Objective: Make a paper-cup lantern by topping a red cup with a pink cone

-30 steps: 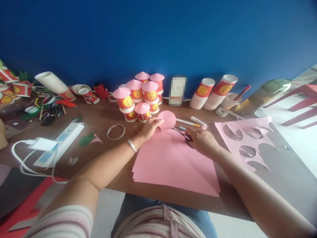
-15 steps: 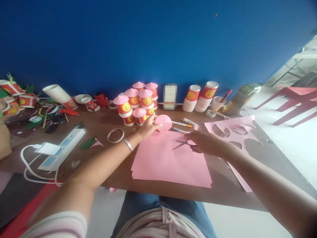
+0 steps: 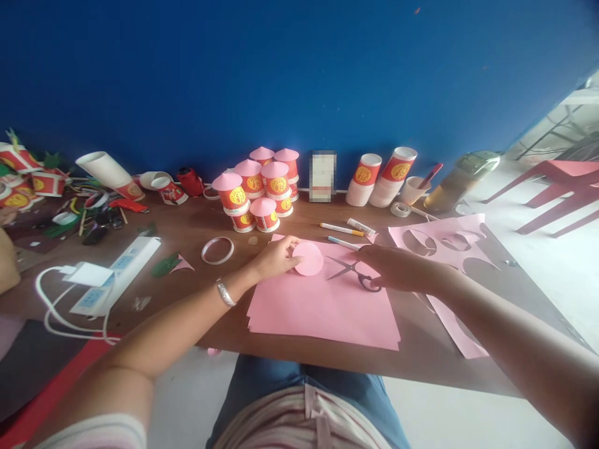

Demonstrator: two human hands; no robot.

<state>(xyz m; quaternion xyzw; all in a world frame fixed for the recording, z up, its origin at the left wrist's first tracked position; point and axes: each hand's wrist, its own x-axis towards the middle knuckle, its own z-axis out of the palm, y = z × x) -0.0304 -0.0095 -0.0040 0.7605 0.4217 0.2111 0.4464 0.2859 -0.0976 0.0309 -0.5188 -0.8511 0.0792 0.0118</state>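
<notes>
**Blue wall, brown desk: one pink disc in hand, scissors lying open**

A blue wall (image 3: 299,75) is filling the upper frame; below it a brown desk (image 3: 163,299) is carrying cups, paper and tools.

Left grip (image 3: 277,257), centre of frame: pinching a flat pink disc (image 3: 309,259) by its left edge, thumb on top. The disc is sitting over the upper part of a pink paper stack (image 3: 318,312); contact with the sheets: cannot tell.

Right grip (image 3: 393,267), right of centre: reaching over the handles of the scissors (image 3: 352,267) and the end of a blue-capped pen (image 3: 343,243). Whether it is grasping either: cannot tell. The scissors are lying on the stack, blades spread.

Progress (judged): the disc is looking fully cut, but it is lying flat, not yet coned. Six cone-topped cups (image 3: 277,185), upper centre, are standing as finished pieces. A punched pink sheet (image 3: 438,234), right of frame, is showing round holes where discs have been cut. Apparently left: two tilted cup stacks (image 3: 399,169), upper right, are carrying no cones, and the paper stack is looking largely uncut.
</notes>
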